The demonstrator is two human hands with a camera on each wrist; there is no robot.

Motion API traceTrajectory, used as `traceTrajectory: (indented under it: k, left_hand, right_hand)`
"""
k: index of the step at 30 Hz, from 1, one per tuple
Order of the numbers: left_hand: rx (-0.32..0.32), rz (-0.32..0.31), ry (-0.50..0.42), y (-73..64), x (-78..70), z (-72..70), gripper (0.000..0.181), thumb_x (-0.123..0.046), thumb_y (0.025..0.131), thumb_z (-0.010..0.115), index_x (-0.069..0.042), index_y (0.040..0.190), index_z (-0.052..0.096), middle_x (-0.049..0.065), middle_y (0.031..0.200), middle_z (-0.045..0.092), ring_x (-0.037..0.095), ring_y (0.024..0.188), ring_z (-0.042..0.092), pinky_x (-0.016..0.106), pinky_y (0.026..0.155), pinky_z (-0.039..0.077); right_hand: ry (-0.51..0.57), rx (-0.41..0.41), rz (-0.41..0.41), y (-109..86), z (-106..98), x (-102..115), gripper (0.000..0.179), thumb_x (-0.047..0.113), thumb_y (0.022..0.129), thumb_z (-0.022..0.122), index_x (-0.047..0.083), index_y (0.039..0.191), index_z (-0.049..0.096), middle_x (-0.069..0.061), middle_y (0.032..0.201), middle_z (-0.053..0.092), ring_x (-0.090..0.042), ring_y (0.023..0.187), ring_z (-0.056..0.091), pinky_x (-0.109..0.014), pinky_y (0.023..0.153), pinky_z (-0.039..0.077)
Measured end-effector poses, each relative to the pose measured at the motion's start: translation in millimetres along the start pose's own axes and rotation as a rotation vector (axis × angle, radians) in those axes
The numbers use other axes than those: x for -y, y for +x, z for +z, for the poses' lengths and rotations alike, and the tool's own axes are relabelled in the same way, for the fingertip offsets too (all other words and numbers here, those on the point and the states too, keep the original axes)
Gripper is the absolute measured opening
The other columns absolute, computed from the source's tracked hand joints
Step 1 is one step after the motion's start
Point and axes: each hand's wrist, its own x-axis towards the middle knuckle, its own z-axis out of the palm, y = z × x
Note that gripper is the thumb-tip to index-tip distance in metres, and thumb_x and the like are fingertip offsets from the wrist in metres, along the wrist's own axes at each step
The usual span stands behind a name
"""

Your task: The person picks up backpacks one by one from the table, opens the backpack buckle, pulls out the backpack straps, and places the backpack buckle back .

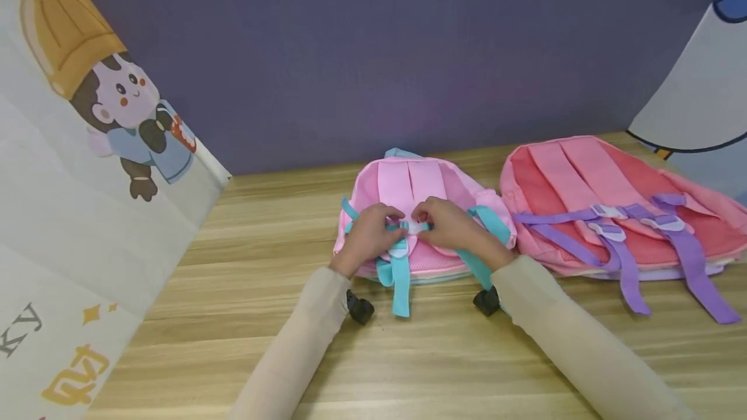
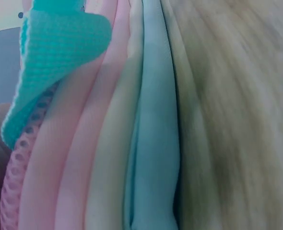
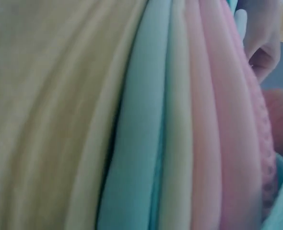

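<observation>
Backdrop (image 1: 350, 50): dark violet panel, rising behind a wood-grain surface (image 1: 245, 290); printed pale panels to either side.
Fingers: left hand (image 1: 367, 233) and right hand (image 1: 448, 224), thumbs and fingers curled, each pinching one end of a white buckle (image 1: 414, 227); the two sets of fingertips near but apart.
Buckle, done: halves appear brought together in line on the turquoise cross strap, by judgement.
Buckle, left: confirming the latch, probably, then letting go; whether it is clicked home is too small to tell.
Wrists: turned inward over the bag, forearms converging from the near edge, in beige sleeves (image 1: 297, 342); black wrist devices (image 1: 360, 308) beneath.
Pink backpack (image 1: 425, 180): lying strap side up below both hands, well back on the surface; turquoise strap ends (image 1: 401, 284) trailing toward the person; layered edge filling both wrist views.
Coral backpack (image 1: 607, 177): just right of the pink one, strap side up, not held; cross-strap buckle (image 1: 608, 211) looks joined, so that bag seems finished; purple strap ends (image 1: 630, 277) loose in front.
</observation>
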Motion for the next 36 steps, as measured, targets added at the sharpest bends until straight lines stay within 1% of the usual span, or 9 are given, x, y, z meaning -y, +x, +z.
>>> traceTrajectory:
  k: [5,12,15,17,22,25,29,32,36]
  left_hand:
    - [-0.017,0.028,0.004,2.4,0.1,1.4,0.030,-0.016,0.083,0.072,-0.002,0.108,0.069,0.012,0.099,0.068,0.023,0.092,0.062,0.034,0.083,0.050]
    - [-0.027,0.037,-0.009,4.3,-2.0,2.4,0.028,-0.012,0.081,0.072,0.000,0.106,0.070,0.013,0.097,0.068,0.024,0.094,0.061,0.034,0.084,0.049]
    - [-0.034,0.027,-0.010,3.8,-4.0,2.1,0.028,-0.011,0.080,0.073,0.001,0.106,0.070,0.014,0.096,0.068,0.025,0.093,0.061,0.034,0.084,0.048]
    - [-0.036,0.010,-0.014,3.3,-5.0,2.0,0.029,-0.010,0.080,0.073,0.002,0.106,0.070,0.014,0.096,0.068,0.025,0.093,0.061,0.035,0.084,0.048]
    - [-0.038,-0.008,0.006,2.2,-6.2,4.1,0.024,-0.010,0.080,0.073,0.001,0.100,0.072,0.013,0.093,0.067,0.025,0.089,0.061,0.036,0.083,0.048]
    - [-0.047,-0.009,0.036,1.9,-6.2,6.6,0.021,-0.012,0.081,0.074,0.000,0.098,0.072,0.011,0.090,0.066,0.024,0.087,0.059,0.035,0.081,0.047]
    - [-0.069,-0.005,0.063,1.7,-5.2,9.2,0.021,-0.013,0.080,0.074,-0.001,0.097,0.071,0.009,0.089,0.064,0.023,0.087,0.058,0.035,0.082,0.045]
    - [-0.083,0.004,0.063,0.8,-4.8,9.7,0.021,-0.013,0.080,0.075,-0.002,0.097,0.071,0.009,0.089,0.064,0.023,0.087,0.058,0.035,0.083,0.045]
    - [-0.093,0.011,0.043,-1.1,-4.9,8.9,0.020,-0.013,0.080,0.074,-0.001,0.096,0.071,0.009,0.088,0.064,0.023,0.086,0.057,0.035,0.082,0.045]
  right_hand:
    - [-0.018,-0.021,0.006,-0.6,1.1,-0.4,0.016,0.006,0.078,0.070,0.001,0.093,0.066,-0.008,0.084,0.061,-0.020,0.078,0.056,-0.036,0.077,0.047]
    - [-0.012,-0.046,-0.009,-2.1,-0.5,-0.9,0.015,0.003,0.078,0.067,0.000,0.092,0.066,-0.009,0.084,0.060,-0.020,0.077,0.055,-0.037,0.076,0.047]
    - [-0.003,-0.045,-0.015,-1.8,0.1,-2.0,0.015,0.001,0.078,0.066,0.000,0.093,0.066,-0.009,0.082,0.060,-0.019,0.074,0.054,-0.034,0.073,0.046]
    - [0.006,-0.046,-0.014,-1.7,0.3,-1.9,0.014,0.001,0.078,0.067,0.000,0.093,0.066,-0.008,0.080,0.059,-0.018,0.072,0.053,-0.032,0.071,0.045]
    - [0.030,-0.054,-0.005,-2.4,1.0,-0.3,0.014,0.002,0.079,0.068,0.000,0.092,0.066,-0.007,0.077,0.058,-0.018,0.070,0.052,-0.029,0.068,0.043]
    - [0.030,-0.055,0.009,-3.0,2.3,-1.1,0.014,0.004,0.079,0.070,0.000,0.093,0.066,-0.007,0.078,0.058,-0.018,0.072,0.052,-0.030,0.069,0.044]
    - [0.027,-0.050,0.047,-3.2,3.6,-2.9,0.018,0.010,0.079,0.073,0.001,0.093,0.066,-0.007,0.083,0.060,-0.019,0.077,0.054,-0.033,0.075,0.047]
    - [0.026,-0.055,0.063,-3.4,3.9,-4.0,0.019,0.013,0.079,0.076,0.003,0.091,0.066,-0.006,0.083,0.061,-0.019,0.078,0.055,-0.034,0.076,0.048]
    - [0.030,-0.072,0.054,-3.5,5.0,-4.9,0.017,0.014,0.078,0.076,0.006,0.087,0.066,-0.004,0.080,0.061,-0.017,0.076,0.056,-0.032,0.073,0.047]
